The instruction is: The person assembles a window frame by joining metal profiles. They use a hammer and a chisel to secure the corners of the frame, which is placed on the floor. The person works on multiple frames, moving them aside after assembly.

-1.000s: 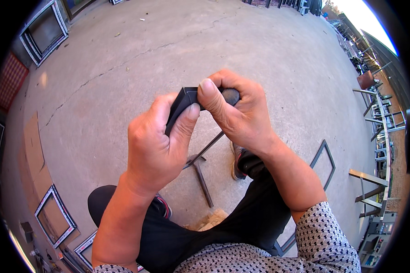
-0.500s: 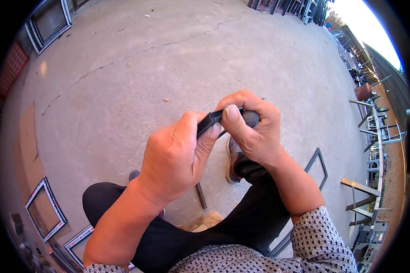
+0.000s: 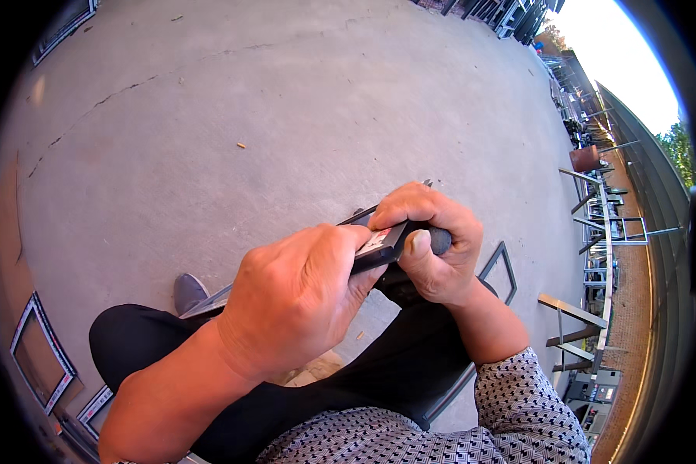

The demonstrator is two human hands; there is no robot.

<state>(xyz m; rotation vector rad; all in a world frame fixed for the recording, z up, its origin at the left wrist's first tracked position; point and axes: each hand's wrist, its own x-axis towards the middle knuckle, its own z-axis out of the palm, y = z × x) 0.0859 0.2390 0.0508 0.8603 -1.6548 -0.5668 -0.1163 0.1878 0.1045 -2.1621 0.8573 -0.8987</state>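
Both hands meet at a dark metal frame bar (image 3: pixel 379 249) in front of my lap; its upper face carries a white and red label. My left hand (image 3: pixel 290 298) is closed round the bar, thumb below and fingers over it. Just to its right, my right hand (image 3: pixel 439 240) is also closed, its fingertips pressing on the bar's labelled end. A dark, rounded knob-like end (image 3: pixel 441 241) sticks out of the right hand; I cannot tell what it belongs to. A pale metal strip (image 3: pixel 209 304) runs out beneath my left wrist; whether it joins the bar is hidden.
My grey shoe (image 3: pixel 189 292) rests on the concrete floor (image 3: pixel 286 93). A small dark frame (image 3: pixel 500 272) lies right of my knee. Labelled frames (image 3: pixel 42 352) lie at the left. Along the right stand metal trestles (image 3: pixel 572 313) and a grey machine (image 3: pixel 595 390).
The bar has turned in my hands, so its labelled face now shows. Both hands have come slightly lower. The whole view has shifted, and more of my left shoe and the pale strip is visible.
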